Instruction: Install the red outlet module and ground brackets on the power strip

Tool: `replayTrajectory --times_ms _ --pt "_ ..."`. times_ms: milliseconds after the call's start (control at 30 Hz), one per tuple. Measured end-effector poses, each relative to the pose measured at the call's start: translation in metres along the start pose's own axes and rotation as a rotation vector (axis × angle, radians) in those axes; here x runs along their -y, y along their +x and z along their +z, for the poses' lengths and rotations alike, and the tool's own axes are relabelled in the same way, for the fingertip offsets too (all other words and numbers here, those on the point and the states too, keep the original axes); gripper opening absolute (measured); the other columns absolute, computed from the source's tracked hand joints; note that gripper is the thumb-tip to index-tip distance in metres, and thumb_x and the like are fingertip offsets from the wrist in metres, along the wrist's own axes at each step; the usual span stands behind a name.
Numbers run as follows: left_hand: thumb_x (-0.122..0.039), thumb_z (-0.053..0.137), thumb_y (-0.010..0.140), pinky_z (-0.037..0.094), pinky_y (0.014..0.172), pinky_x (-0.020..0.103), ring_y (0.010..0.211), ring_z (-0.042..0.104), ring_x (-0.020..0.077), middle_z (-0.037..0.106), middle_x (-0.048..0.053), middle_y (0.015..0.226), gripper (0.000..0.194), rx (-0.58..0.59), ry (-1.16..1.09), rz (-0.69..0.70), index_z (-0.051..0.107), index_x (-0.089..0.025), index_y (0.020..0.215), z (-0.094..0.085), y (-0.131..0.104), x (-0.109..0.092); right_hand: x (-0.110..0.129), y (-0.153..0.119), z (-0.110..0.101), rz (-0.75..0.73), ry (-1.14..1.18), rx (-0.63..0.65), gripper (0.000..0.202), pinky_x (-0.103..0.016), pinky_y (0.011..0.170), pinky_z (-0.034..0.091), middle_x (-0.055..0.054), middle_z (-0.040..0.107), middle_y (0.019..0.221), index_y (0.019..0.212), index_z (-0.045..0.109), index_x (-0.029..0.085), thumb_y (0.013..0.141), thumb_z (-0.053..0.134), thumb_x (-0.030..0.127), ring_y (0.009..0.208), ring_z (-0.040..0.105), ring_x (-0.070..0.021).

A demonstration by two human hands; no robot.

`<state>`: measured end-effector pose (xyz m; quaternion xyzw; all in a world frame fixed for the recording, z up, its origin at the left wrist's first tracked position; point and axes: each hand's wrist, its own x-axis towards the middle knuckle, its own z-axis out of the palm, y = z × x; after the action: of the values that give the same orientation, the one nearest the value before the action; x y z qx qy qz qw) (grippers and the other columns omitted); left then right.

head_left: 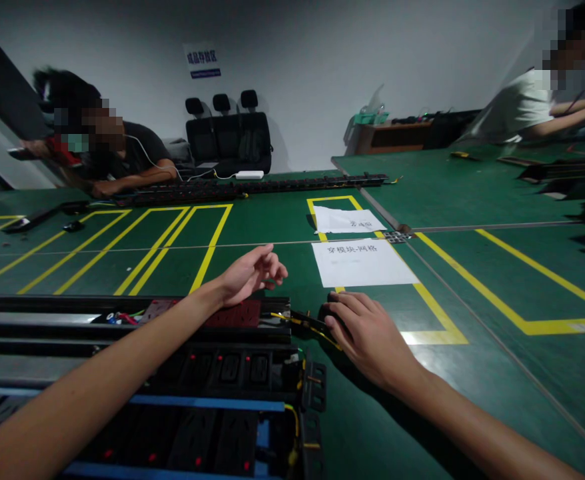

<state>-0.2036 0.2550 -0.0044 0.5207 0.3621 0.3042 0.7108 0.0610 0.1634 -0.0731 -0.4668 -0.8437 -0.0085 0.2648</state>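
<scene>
My left hand (253, 275) hovers over a black power strip housing (122, 337), its fingers loosely curled and apart with nothing between them. Dark red socket modules (235, 313) sit in that housing under my left wrist. To the right, my right hand (365, 330) is closed over a black end piece (330, 310) beyond the housing's right end; the fingers hide much of it. Black and yellow wires (326, 339) run from the housing to this piece. Nearer to me lie more power strips with black sockets (230, 370) and small red lights, fitted with black end brackets (315, 383).
Printed paper sheets (365, 265) lie on the green table (472, 380), which has yellow tape outlines (445, 320). Long assembled strips (317, 184) lie across the far side. One co-worker (145, 150) leans there at left; another (522, 110) works at far right. Black seats (230, 137) stand behind.
</scene>
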Motion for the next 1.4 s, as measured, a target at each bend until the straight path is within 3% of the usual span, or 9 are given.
replayTrajectory --times_ms 1400 --pt "-0.057 0.049 0.096 0.037 0.07 0.032 0.074 0.054 0.0181 0.064 0.004 0.08 0.051 -0.047 0.034 -0.014 0.055 -0.019 0.063 0.0074 -0.0025 -0.0062 0.0028 0.0018 -0.0029 0.026 0.023 0.017 0.026 -0.047 0.094 0.051 -0.012 0.07 0.12 0.112 0.069 0.018 0.103 0.047 0.029 0.114 0.061 -0.0298"
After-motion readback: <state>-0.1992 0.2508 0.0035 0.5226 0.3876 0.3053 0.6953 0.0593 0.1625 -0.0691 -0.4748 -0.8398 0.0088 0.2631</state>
